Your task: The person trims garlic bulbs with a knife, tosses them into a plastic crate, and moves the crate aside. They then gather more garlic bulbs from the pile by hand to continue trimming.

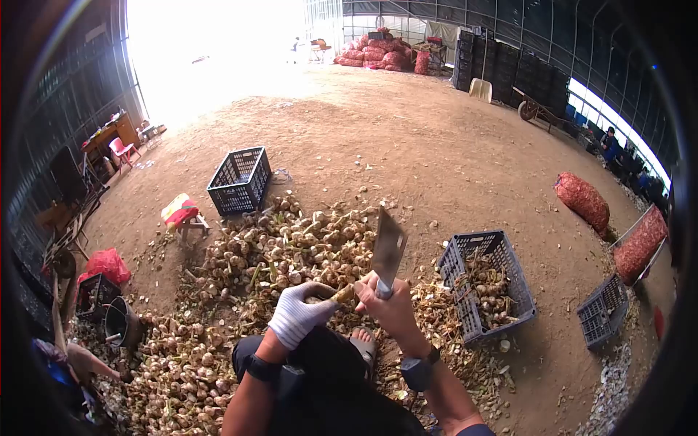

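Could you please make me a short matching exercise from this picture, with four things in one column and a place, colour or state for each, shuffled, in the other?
Things:
1. Left hand
2. Right hand
3. Crate nearest the right hand
4. Small chair

Descriptions:
A. Bare, gripping a cleaver
B. Pink, near the desk
C. In a white glove
D. Partly filled with garlic

Right pairs: 1-C, 2-A, 3-D, 4-B
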